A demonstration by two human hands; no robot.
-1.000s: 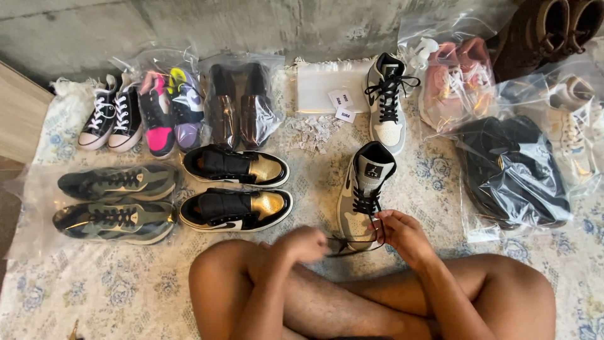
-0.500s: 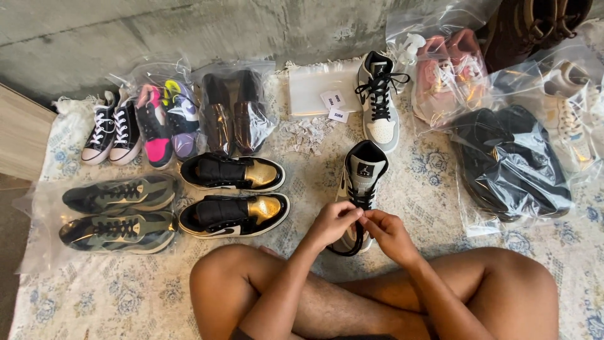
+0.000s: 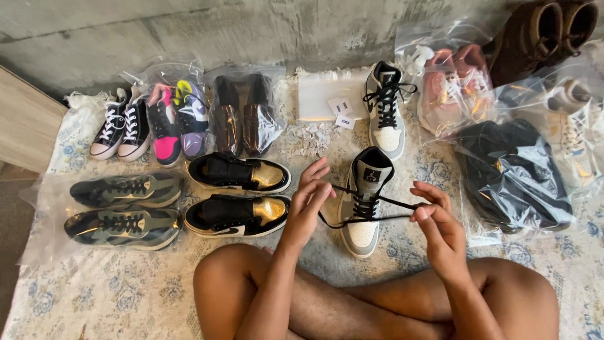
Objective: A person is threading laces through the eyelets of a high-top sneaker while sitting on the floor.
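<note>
While the laces are drawn out sideways: both ends are seen pulled taut over the grey high-top sneaker point(image 3: 363, 204).
Left hand point(image 3: 308, 201): raised beside the shoe's inner side, fingers half spread, one end of the black lace point(image 3: 377, 201) pinched between thumb and fingertips.
Right hand point(image 3: 437, 230): held out on the far side, fingers curled, the other lace end gripped.
Sneaker's place: stood upright on the patterned rug point(image 3: 126, 289), just ahead of the crossed legs, toe pointed toward the person.
Matching sneaker point(image 3: 387, 110): set further back, laces tied.
Black-and-gold pair point(image 3: 239, 195): laid just left of the left hand.
Bagged shoes point(image 3: 509, 170): piled well to the right, wrapped in clear plastic.
</note>
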